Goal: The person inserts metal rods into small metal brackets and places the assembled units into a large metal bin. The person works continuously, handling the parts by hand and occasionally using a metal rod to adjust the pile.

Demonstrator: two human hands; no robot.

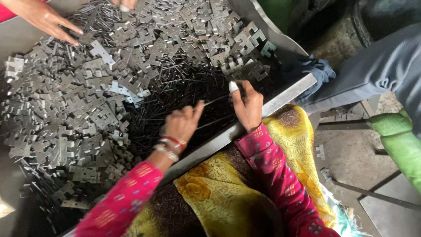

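A big metal tray [280, 97] holds a heap of grey stamped metal plates [79, 109] and a patch of thin dark metal pins [184, 94] near its front edge. My left hand [180, 123] hovers over the pins with its fingers pinched on one thin pin [217, 100]. My right hand [246, 105] is at the tray's front edge, thumb up, fingers curled at the other end of that same pin. Both arms wear pink patterned sleeves, and bangles ring my left wrist.
Another person's hand [46, 19] reaches into the plates at the top left, and a fingertip [123, 5] shows at the top edge. A leg in grey trousers [377, 70] and a green bag [401, 140] are at the right. Loose plates [321, 151] lie on the floor.
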